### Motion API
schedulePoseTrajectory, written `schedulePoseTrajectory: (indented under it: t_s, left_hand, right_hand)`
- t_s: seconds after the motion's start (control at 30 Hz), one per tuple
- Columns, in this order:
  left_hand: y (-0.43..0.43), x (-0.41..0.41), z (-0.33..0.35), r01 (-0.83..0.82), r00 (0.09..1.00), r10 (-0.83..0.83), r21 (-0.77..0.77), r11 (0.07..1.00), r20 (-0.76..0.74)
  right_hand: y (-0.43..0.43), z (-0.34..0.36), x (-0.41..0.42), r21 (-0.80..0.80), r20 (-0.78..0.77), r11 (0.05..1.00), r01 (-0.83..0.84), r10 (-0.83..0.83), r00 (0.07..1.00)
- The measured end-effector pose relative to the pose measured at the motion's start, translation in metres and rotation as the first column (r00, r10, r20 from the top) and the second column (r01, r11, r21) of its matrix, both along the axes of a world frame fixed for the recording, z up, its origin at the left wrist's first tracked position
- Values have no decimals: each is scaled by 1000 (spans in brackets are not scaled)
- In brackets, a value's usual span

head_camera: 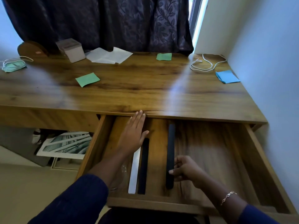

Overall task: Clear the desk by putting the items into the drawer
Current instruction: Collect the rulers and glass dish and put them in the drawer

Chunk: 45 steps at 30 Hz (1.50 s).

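Observation:
The wooden drawer (252, 159) is pulled out below the desk (137, 88). My left hand (133, 133) lies flat with straight fingers inside the drawer, fingertips at the desk's front edge. My right hand (186, 170) pinches a long black strip (170, 152) that stands on edge in the drawer. Beside my left hand lie a white strip (135, 172) and another black strip (144, 167). On the desk are two green sticky pads (87, 79) (164, 56), a blue pad (227, 76), white papers (110, 55), a white cable (205, 64), a green face mask (13, 65) and a white box (72, 49).
A dark curtain (105, 21) hangs behind the desk and a white wall (267, 62) closes the right side. A brown round stand (32, 48) sits at the back left. Framed pictures (64, 146) lean on the floor under the desk's left half.

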<state>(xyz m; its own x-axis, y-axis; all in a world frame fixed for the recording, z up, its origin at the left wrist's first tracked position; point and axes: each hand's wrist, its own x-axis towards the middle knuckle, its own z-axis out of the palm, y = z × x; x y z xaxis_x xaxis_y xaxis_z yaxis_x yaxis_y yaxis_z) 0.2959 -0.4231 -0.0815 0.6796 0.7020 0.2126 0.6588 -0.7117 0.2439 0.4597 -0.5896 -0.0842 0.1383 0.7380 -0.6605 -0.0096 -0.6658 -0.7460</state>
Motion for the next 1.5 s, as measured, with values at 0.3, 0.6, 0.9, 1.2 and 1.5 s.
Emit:
schedulePoseTrajectory:
  t_s: [0.3, 0.6, 0.9, 1.2, 1.5]
  left_hand:
    - [-15, -25, -21, -30, 988, 15, -93, 995, -157]
    - [-4, -39, -39, -43, 909, -81, -286, 957, -410]
    - [-8, -39, -47, 0, 819, -164, -286, 958, -550]
    - [-7, -36, -46, 5, 800, -188, -308, 952, -569]
    - [-10, -37, -43, -7, 797, -207, -352, 936, -567]
  right_hand:
    - [18, -35, -37, -164, 43, 985, -58, 66, 997]
    - [31, -38, -57, -163, 118, 980, -111, 131, 984]
    - [36, -38, -58, -228, 275, 943, -242, 301, 913]
    - [44, -38, -56, -221, 591, 903, -368, 424, 686]
    - [55, -42, -44, 34, 557, 977, -211, 156, 816]
